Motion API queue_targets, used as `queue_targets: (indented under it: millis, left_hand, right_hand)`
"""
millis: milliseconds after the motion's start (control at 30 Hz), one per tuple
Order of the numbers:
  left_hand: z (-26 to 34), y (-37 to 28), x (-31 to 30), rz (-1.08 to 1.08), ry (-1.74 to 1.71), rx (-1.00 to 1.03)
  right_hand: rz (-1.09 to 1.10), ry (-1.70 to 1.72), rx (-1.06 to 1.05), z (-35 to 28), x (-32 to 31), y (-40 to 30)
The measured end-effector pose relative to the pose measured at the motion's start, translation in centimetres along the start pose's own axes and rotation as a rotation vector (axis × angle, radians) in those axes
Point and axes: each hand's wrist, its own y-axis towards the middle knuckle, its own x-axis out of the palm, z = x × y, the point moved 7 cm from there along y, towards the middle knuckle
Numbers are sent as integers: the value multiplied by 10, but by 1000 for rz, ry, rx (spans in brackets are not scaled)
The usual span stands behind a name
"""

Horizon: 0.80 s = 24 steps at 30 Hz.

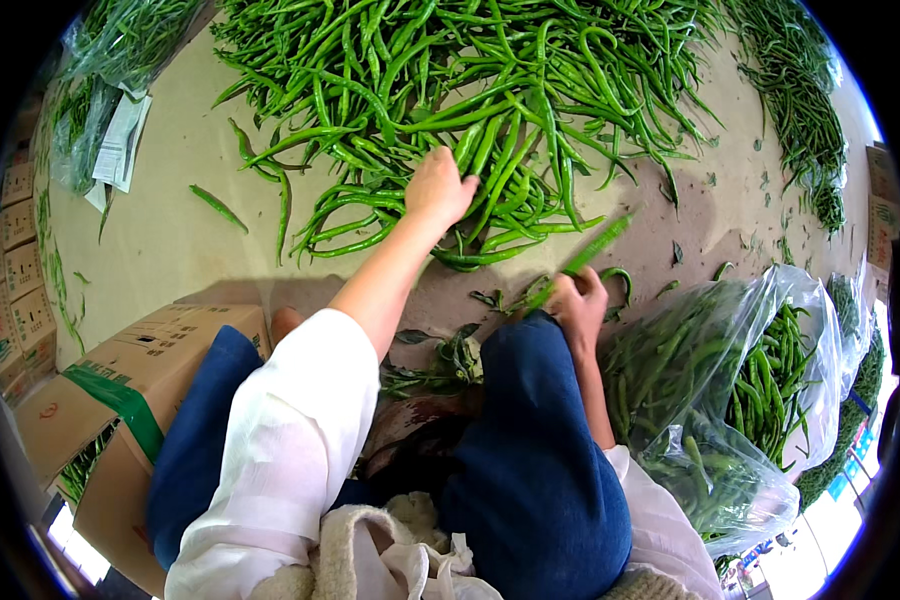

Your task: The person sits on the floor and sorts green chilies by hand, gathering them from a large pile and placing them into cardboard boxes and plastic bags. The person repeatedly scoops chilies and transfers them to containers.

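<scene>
A big heap of long green chili peppers (390,67) spreads over the floor before me. My left hand (439,187) rests at the near edge of this heap, its thumb beside several peppers. Its other fingers curl down out of sight, so whether they grip anything is hidden. Above my right knee, my right hand (579,304) is closed around a long green chili pepper (600,244), blurred and slanting up to the right. One loose chili pepper (219,208) lies apart on the floor to the left.
Beside my left leg stands a cardboard box (172,337) with green tape and peppers inside. A clear plastic bag (784,281) full of peppers sits at my right. Leaves (457,352) litter the floor between my legs. Stacked cartons (26,270) line the far left.
</scene>
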Motion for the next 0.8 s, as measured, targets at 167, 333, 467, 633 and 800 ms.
queue_targets:
  millis: [167, 333, 467, 633, 800]
  left_hand:
    - [2, 7, -2, -162, 99, -96]
    - [-12, -16, -32, -300, 92, -60]
    - [-49, -39, -63, -204, -190, -88]
    - [-44, -81, -51, -336, -843, -423]
    - [-22, -78, -25, -413, -1055, -180]
  right_hand:
    - [317, -615, -411, -22, -15, 8]
    - [-42, -683, -314, -85, 124, 50]
    - [-22, -755, -205, -71, 133, 90]
    - [-317, -504, -242, -76, 128, 59]
    - [-951, 195, -47, -76, 158, 3]
